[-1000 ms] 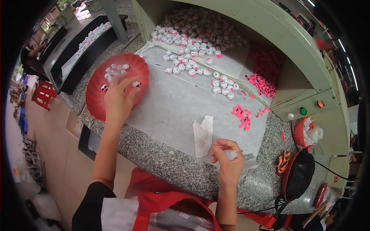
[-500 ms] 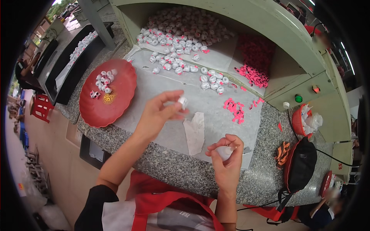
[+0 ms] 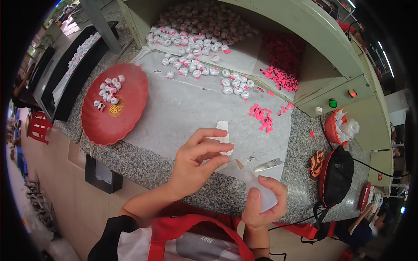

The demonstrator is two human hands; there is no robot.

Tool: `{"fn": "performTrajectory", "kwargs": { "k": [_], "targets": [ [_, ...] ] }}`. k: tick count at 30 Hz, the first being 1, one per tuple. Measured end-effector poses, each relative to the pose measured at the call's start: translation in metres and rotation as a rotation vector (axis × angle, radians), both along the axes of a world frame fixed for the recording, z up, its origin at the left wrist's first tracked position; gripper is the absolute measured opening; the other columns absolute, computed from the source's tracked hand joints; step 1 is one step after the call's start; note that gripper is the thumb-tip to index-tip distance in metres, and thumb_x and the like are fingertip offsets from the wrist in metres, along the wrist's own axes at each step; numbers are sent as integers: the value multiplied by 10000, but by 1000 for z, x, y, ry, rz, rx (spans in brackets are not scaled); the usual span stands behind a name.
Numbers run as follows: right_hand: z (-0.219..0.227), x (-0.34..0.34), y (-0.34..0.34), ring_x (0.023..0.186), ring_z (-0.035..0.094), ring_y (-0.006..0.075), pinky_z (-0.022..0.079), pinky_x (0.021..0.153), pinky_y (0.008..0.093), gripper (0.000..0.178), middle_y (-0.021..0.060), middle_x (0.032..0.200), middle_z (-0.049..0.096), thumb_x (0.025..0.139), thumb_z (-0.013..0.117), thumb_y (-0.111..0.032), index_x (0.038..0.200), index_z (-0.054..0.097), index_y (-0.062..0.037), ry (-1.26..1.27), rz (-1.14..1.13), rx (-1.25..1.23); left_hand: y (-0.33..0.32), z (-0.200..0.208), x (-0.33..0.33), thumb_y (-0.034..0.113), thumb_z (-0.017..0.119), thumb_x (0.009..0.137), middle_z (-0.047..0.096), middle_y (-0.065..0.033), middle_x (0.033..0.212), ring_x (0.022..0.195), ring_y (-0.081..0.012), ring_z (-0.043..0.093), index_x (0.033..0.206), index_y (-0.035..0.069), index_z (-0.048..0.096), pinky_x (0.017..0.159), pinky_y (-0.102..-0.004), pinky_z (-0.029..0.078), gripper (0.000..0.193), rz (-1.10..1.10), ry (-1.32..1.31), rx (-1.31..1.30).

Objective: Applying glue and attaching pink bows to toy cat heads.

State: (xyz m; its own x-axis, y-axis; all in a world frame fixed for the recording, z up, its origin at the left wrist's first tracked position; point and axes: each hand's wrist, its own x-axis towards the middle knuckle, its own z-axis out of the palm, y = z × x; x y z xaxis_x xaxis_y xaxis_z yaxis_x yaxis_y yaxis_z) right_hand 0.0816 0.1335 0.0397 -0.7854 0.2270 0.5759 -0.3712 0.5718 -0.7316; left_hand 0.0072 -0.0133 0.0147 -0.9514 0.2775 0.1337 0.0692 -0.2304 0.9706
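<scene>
My right hand (image 3: 264, 202) is wrapped around a translucent white squeeze bottle (image 3: 268, 198). Its thin needle tip slants up and left toward the fingers of my left hand (image 3: 198, 163). Those fingers are pinched around a small white rounded piece (image 3: 228, 151), mostly hidden behind them; the needle tip is close to it, but I cannot tell if they touch. A torn strip of white paper (image 3: 222, 126) lies just beyond my left fingers. Past it, on the grey-white sheet (image 3: 174, 108), are loose white rounded pieces with pink bits (image 3: 235, 82) and small flat pink pieces (image 3: 262, 116).
A red scalloped dish (image 3: 135, 91) with several white pieces stands at left. The green-grey shelf (image 3: 344, 98) behind holds heaps of white and pink pieces. On the right are a red basket (image 3: 332, 129) and black pouch (image 3: 337, 180). A shiny flat strip (image 3: 267, 164) lies near the bottle.
My left hand has moved right and nearer to me with the white piece. My right hand has lowered a little, and the bottle's needle now points at the left fingers.
</scene>
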Motion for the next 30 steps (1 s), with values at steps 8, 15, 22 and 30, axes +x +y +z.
{"fn": "performTrajectory", "kwargs": {
  "k": [8, 15, 22, 30],
  "targets": [
    [-2, -4, 4, 503, 568, 204, 450, 461, 267, 262, 106, 719, 598, 639, 629, -18, 879, 534, 29, 62, 38, 12, 11, 3, 4, -139, 563, 715, 494, -134, 1029, 958, -203, 536, 1038, -69, 493, 811, -308, 497, 338, 17, 14, -32],
    [-2, -3, 12, 515, 574, 206, 454, 466, 273, 242, 105, 735, 604, 648, 624, -17, 868, 535, 25, 62, 23, 18, 17, 4, 5, -136, 571, 711, 490, -135, 1035, 963, -205, 533, 1031, -70, 496, 815, -299, 495, 335, -1, 18, -64],
    [3, -7, 9, 516, 578, 212, 465, 482, 272, 234, 97, 720, 609, 644, 623, -14, 861, 542, 20, 37, 79, 8, 16, 4, 5, -153, 555, 704, 488, -142, 1039, 951, -204, 535, 1021, -70, 517, 805, -289, 497, 330, 21, 39, -69],
    [8, -6, 9, 510, 576, 205, 460, 473, 272, 210, 98, 706, 608, 645, 618, -5, 841, 547, 24, 2, 64, 36, 11, 4, 3, -154, 560, 699, 493, -145, 1033, 942, -207, 541, 1003, -72, 540, 811, -292, 494, 315, 57, 88, -124]
  ]
}}
